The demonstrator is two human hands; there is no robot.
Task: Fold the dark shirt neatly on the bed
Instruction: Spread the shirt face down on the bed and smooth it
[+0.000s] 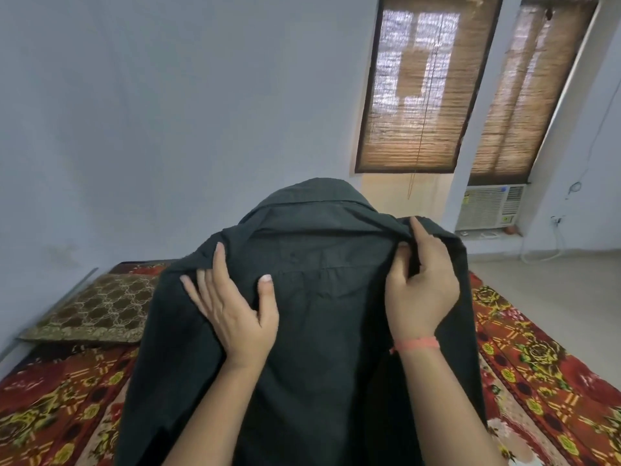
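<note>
- Head view: found shirt point(322, 348) raised between both hands, in front of the bed point(537, 364) and covering its middle part.
- Noted collar point(312, 196) at top, body of the garment hanging down past the lower edge of the view; cannot tell whether the hem touches the bed.
- Recorded left hand point(232, 314) laid flat against the cloth near the left shoulder area, fingers point(220, 260) straight and spread wide, thumb out to the side, gripping nothing.
- Recorded right hand point(420, 290) at the right shoulder fold, fingers point(418, 233) curled and pinching a bunch of the cloth, one finger pointing up along the fold.
- Noted pink band point(416, 343) on the right wrist.
- Logged red floral cover on the bed, with brown patterned pillow point(97, 311) at far left against the wall, well apart from the shirt.
- Logged two blinds point(420, 95) on the far wall, lowered, with a window cooler point(487, 206) below the right one.
</note>
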